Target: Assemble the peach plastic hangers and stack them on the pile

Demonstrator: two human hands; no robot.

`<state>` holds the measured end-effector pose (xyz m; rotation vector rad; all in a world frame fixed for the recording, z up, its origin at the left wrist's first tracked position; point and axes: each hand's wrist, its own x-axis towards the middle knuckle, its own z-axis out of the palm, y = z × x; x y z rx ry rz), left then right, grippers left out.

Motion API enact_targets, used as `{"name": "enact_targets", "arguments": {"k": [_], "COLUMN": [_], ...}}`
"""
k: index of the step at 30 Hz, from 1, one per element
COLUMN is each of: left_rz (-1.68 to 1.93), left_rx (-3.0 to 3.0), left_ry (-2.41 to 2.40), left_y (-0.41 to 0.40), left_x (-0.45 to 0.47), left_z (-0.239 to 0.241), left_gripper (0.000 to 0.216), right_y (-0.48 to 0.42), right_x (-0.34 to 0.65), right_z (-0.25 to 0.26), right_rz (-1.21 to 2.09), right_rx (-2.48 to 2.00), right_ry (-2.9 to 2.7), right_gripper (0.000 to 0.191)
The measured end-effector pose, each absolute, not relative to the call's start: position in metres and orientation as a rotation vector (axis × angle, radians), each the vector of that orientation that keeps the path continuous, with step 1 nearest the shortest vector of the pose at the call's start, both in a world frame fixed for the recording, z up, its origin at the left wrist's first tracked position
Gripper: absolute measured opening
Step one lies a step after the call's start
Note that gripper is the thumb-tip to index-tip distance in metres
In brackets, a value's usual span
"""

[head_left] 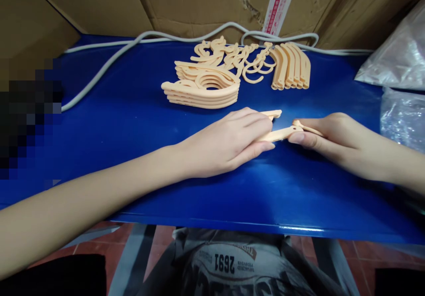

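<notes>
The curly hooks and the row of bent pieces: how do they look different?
The curly hooks lie jumbled, while the bent pieces lie side by side in a row. The curly hooks curl round; the bent pieces bend only gently. Both are pale peach and on the blue table.

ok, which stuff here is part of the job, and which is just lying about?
Part of the job:
- cream parts gripped by the left hand and right hand
- likely also the same-coloured stacked pieces, hooks and row of slim pieces

Just lying about, seemingly:
- white cable
- cardboard
- plastic bags, contents unclear
</notes>
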<state>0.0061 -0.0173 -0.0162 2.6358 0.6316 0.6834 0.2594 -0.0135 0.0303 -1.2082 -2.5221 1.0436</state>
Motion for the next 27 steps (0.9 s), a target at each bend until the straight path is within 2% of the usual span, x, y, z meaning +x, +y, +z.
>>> {"name": "enact_targets", "arguments": {"k": [5, 16, 23, 27], "left_rz": [0.722, 0.742, 0.718, 0.705], "left_rx": [2.605, 2.589, 2.607, 2.615], "left_ry": [0.598, 0.600, 0.568, 0.566], "left_y": [-0.0189, -0.0185, -0.0180, -0.0181], "left_x": [0.0066, 0.0071, 0.0062, 0.0065], "left_z": [-0.0143, -0.0147, -0.0157, -0.0155], "left_gripper": [0.027, 0.026, 0.025, 0.026], "right_y": [-0.0168, -0.0155, -0.0122, -0.0131], "right_x": [0.2595, 0.2623, 0.2651, 0.2656], "right_z": [0.0335, 0.0273, 0.0263, 0.0274], "right_rz": [1.279, 1.012, 1.153, 1.120], "right_rx": [-1.226, -1.165, -1.158, -1.179], "right_ry": [-2.397, -2.543, -2.523, -2.539], "right_gripper": [0.052, 0.045, 0.041, 0.042]}}
